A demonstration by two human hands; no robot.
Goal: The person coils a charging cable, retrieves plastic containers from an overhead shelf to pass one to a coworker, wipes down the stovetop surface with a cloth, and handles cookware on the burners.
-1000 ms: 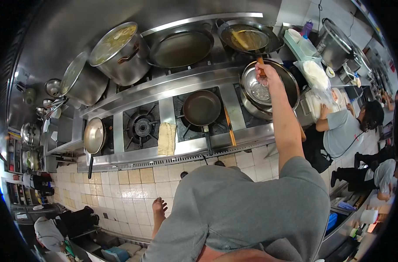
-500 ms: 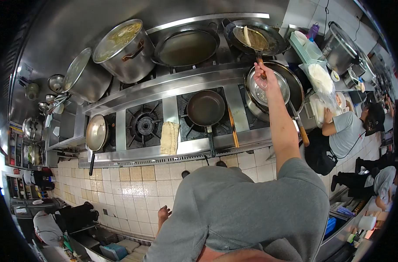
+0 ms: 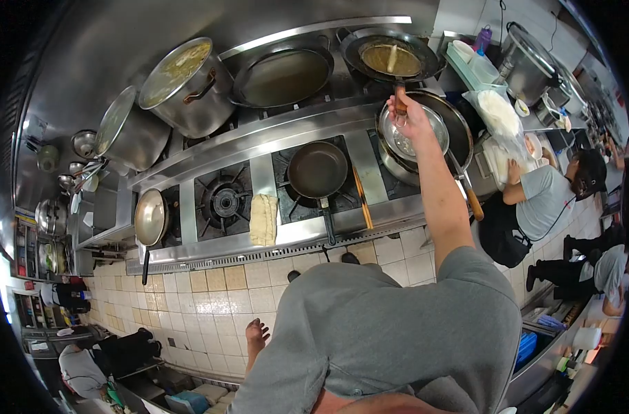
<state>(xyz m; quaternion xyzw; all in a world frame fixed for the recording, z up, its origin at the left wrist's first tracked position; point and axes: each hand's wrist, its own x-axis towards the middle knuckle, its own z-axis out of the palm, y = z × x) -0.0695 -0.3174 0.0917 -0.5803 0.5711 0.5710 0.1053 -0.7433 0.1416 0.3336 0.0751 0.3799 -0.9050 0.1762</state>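
Note:
My right hand point(image 3: 411, 116) is wrapped round the wooden handle of a mesh strainer point(image 3: 405, 65). The strainer's round basket sits over the dark wok point(image 3: 430, 63) at the back right, with a long pale piece of food point(image 3: 392, 59) in it. Below my hand, a perforated metal bowl point(image 3: 435, 131) rests over a larger dark pan point(image 3: 464, 138). My left hand point(image 3: 257, 332) hangs low at my side above the tiled floor, its fingers loosely apart and nothing in them.
A frying pan point(image 3: 318, 169), chopsticks point(image 3: 362, 196) and a folded cloth point(image 3: 264, 219) lie along the front stove. Behind stand a wide wok point(image 3: 283, 77) and tall stockpots point(image 3: 197, 103). At right, a co-worker point(image 3: 542, 196) bends close to the counter beside a bag of white food point(image 3: 499, 114).
The strainer has tilted to face me more, and the pale piece has shifted to the right within its basket. The whole view has moved slightly. My left hand still hangs at my side.

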